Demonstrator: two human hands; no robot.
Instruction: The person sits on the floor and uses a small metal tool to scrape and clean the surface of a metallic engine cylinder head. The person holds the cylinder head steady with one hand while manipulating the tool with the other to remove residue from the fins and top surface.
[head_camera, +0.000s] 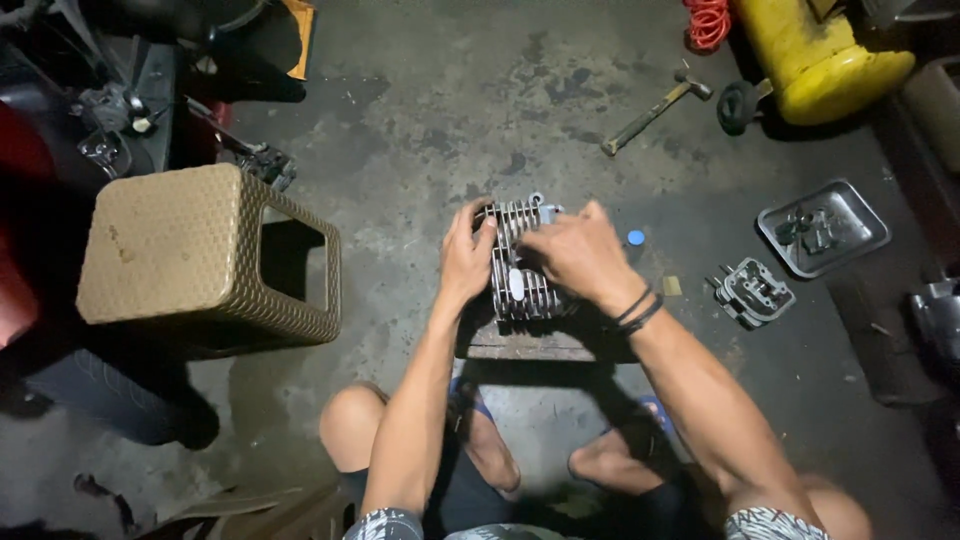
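Grey finned engine cylinder (520, 265), centre of frame, resting on wooden block (520, 340) on stained concrete floor (430, 110). Left hand (466, 255) clasped on cylinder's left side; right hand (575, 255) laid over top right, fingers curled on fins. Cylinder off engine, apart from cylinder head (753, 292) at right. Metal tray (822, 226) with small parts beyond it. Hammer (655, 110), yellow compressor tank (815, 55) upper right. Woven plastic stool (200, 255) left. Blue cap (636, 237) just beside right hand.

Both bare forearms reach forward from the 2 bent knees, the left hand (466, 255) curled with fingers clasped on the left edge of the finned engine cylinder (520, 275), the right hand (580, 255), wrist banded, lying palm-down across its top.
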